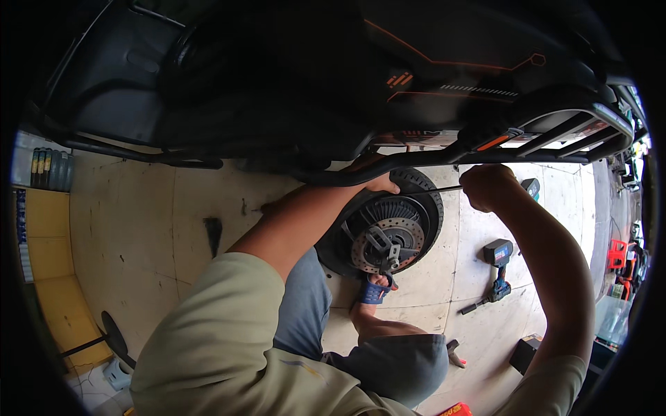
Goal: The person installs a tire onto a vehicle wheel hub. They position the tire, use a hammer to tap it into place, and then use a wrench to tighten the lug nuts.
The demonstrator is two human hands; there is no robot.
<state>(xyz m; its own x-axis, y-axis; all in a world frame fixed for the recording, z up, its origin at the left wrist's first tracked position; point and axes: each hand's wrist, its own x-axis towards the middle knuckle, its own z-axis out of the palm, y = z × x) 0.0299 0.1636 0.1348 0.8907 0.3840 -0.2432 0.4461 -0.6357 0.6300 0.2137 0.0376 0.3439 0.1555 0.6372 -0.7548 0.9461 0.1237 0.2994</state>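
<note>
Both hands were up at the rear wheel of a black scooter, the landmark for these notes. Left hand lay on the top of the wheel's tyre, just under the black frame tube; only the back of it showed, so whether its fingers were spread or curled could not be told. Right hand, to the right of the wheel and level with its top, was closed in a fist, fingers pressed together around the handle end of a thin metal rod whose far end reached to the tyre's top edge.

Wheel stood upright on the floor, below the scooter's tail, with its brake disc and a caliper-like bracket at the hub facing the camera. A foot in a blue sandal rested against the wheel's lower edge.

Judged from this: wheel sat under the body but looked not yet fastened or freed, since the rod was at work on it. A blue cordless driver lay idle on the floor right of the wheel, apart from it; a small dark box sat lower right. Work seemed midway, levering stage, tool work left
</note>
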